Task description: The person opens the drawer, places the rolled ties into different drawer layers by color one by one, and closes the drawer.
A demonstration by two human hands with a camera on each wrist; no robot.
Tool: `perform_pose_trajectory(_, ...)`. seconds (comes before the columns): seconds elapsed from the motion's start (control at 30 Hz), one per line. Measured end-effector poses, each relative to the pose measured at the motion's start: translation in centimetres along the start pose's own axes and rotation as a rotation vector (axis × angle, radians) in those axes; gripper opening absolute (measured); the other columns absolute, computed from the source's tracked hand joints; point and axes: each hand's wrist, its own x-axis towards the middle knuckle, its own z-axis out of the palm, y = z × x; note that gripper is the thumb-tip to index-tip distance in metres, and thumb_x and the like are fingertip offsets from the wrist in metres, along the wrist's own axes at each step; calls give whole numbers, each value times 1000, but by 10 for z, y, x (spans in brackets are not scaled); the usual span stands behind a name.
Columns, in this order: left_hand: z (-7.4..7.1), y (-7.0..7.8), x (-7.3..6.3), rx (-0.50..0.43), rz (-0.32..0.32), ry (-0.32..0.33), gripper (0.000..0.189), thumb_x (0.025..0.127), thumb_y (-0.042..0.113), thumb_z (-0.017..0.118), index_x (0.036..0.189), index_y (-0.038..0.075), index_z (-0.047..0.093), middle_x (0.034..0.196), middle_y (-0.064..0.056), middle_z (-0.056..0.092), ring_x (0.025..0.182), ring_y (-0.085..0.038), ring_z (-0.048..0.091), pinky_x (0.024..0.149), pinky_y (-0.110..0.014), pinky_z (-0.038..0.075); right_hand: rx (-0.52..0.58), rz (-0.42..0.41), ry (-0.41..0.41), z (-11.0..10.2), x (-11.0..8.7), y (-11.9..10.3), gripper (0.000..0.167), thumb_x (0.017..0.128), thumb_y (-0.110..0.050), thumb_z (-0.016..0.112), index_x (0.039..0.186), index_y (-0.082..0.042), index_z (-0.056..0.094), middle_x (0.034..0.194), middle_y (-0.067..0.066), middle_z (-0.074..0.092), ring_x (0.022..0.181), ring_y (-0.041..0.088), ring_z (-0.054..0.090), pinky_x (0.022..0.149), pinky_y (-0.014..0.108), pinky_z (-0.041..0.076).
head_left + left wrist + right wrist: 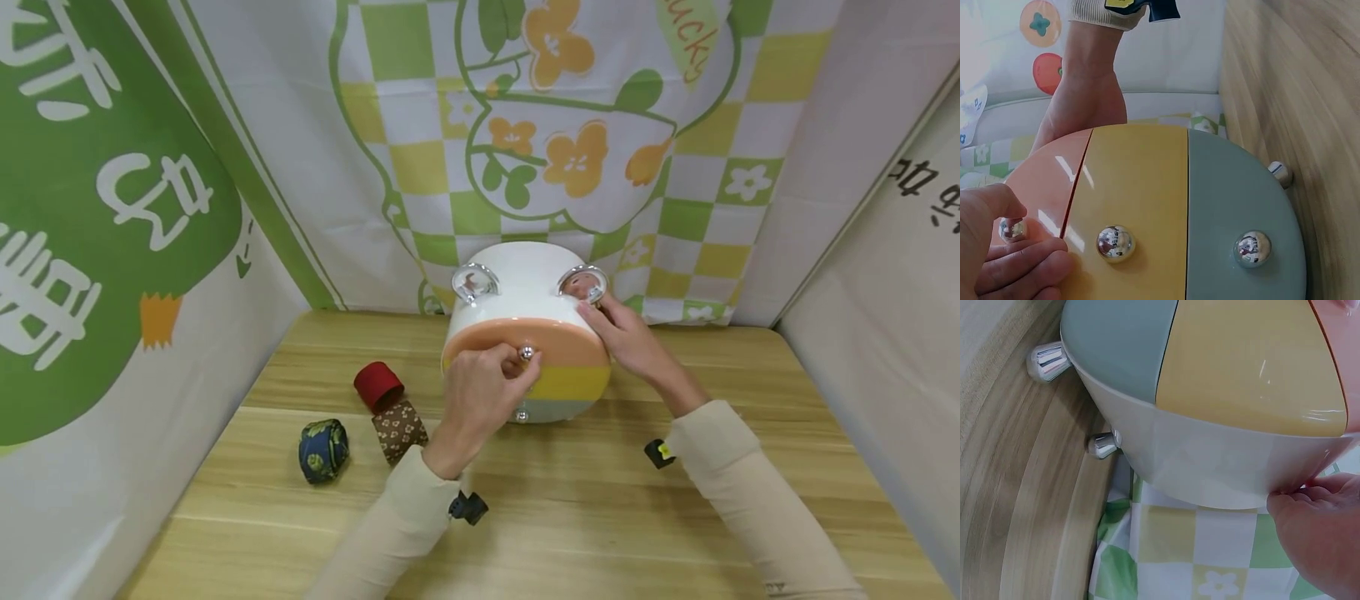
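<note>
A white rounded drawer box (517, 287) has an orange top front (1047, 175), a yellow middle one (1138, 187) and a grey-green bottom one (1235, 187). Each front bears a round silver knob. My left hand (483, 387) pinches the knob of the orange drawer (527, 352) between thumb and fingers, partly hiding it in the left wrist view. My right hand (630, 337) rests against the box's upper right side, just below a silver ring-shaped ear (583, 283). In the right wrist view, its fingertips touch the white wall (1210, 469). The orange front looks flush with the others.
On the wooden table (585, 517) left of the box lie a red roll (378, 386), a brown flowered roll (401, 432) and a dark blue patterned roll (324, 451). A second silver ear (476, 283) tops the box. Printed cloth (420, 167) hangs close behind.
</note>
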Motion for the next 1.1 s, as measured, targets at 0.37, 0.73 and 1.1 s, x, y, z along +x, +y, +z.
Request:
perform_pose_trajectory(0.37,-4,2,-4,-2,49,26,32,89,29,78,62,15,68,56,5,67,43,0,39,44,-13,23,-14,0,-6,0,0,-3,51,112,-40,46,156,-13,47,139,21,64,119,31,62,108,50,47)
perform_pose_trajectory(0.73,-12,8,-13,-33,74,46,35,87,25,81,58,15,62,55,5,65,43,-2,44,46,-11,25,-44,11,-28,-2,-2,-4,45,113,-41,44,147,-14,50,74,4,54,59,16,54,60,35,50)
perform_pose_trajectory(1.1,-23,16,-22,-17,93,40,31,84,26,83,60,16,65,56,6,67,43,-5,51,47,-10,22,-82,7,-33,-2,-2,-6,48,113,-42,42,150,-11,47,87,9,51,84,24,57,78,38,48)
